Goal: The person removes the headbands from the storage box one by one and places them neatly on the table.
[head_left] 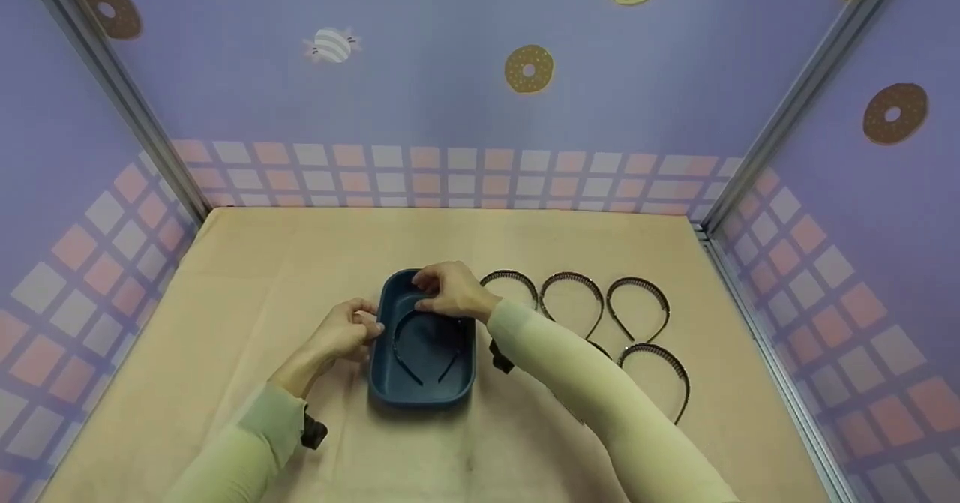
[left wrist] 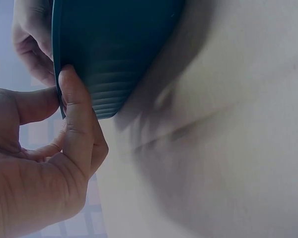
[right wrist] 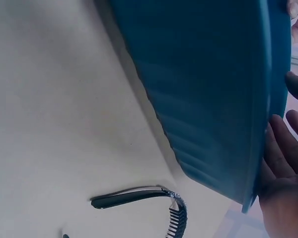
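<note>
My left hand [head_left: 341,334] pinches the rigid dark blue plastic tray [head_left: 390,387] rim; my right hand [head_left: 450,293] pinches the light, springy black toothed headband [head_left: 409,364] at its arch.

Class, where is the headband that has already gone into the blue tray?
In the head view, that headband lies inside the blue tray at table centre, open ends toward the person, between the left hand and right hand.

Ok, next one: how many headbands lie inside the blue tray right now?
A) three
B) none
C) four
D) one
D: the head view shows a single dark headband lying inside the blue tray, while the other headbands lie on the tan cloth to its right. The left hand touches the tray's left rim and the right hand is over its far end.
</note>
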Tool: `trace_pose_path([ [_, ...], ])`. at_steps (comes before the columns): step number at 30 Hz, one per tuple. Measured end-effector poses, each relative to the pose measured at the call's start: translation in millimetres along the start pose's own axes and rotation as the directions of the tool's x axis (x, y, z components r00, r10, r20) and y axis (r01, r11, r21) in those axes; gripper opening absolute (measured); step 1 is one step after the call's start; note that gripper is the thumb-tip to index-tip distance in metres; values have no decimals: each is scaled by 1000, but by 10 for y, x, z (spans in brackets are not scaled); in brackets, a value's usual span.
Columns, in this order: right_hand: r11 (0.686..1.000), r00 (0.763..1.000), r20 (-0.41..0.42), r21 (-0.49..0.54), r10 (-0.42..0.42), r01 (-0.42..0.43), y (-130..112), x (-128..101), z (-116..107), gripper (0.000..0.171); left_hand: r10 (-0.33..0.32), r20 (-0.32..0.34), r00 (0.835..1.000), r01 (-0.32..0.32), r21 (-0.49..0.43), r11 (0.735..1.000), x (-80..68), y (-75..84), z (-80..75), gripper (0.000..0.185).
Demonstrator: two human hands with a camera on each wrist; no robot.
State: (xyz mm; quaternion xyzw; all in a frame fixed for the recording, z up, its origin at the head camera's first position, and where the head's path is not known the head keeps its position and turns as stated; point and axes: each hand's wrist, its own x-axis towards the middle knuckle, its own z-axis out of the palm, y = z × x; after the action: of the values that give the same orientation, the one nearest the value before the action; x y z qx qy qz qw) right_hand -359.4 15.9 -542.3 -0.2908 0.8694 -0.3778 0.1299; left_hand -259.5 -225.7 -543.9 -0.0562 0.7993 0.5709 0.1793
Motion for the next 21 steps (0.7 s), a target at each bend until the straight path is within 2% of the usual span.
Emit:
trace_pose_path([
  [14, 993, 1000, 27, -114, 11, -8, -8, 39, 106, 41, 3, 4, 1000, -3, -21, 1000, 0, 2, -8, 36],
  [21, 992, 997, 76, -125, 7, 3, -15, 46, 141, 35, 1, 14, 1000, -1, -14, 1000, -13, 9, -4, 38],
])
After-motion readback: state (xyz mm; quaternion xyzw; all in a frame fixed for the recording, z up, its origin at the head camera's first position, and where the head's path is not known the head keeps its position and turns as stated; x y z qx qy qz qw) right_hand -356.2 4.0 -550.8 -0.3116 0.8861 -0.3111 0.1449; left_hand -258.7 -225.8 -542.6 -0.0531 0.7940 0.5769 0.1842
